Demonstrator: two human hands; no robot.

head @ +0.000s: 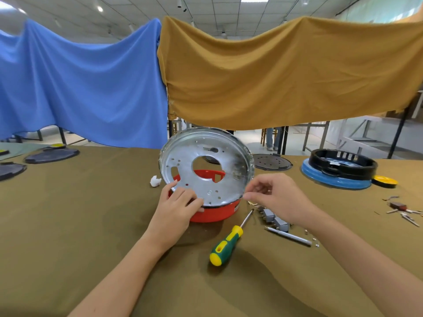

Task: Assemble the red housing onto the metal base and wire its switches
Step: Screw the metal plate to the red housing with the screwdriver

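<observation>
Both hands are gripping the metal base (pixel 206 165), a shiny perforated disc with a large central hole, tilting over the red housing (pixel 212 211) on the bench (pixel 68 213): left hand (pixel 176 202) clasping its lower rim, right hand (pixel 274 197) pinching its edge. Grey switches (pixel 274 219) are lying nearby.

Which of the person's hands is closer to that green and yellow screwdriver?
Right. The right hand is just above the screwdriver's metal tip; the left hand is farther to the left, on the red housing.
</observation>
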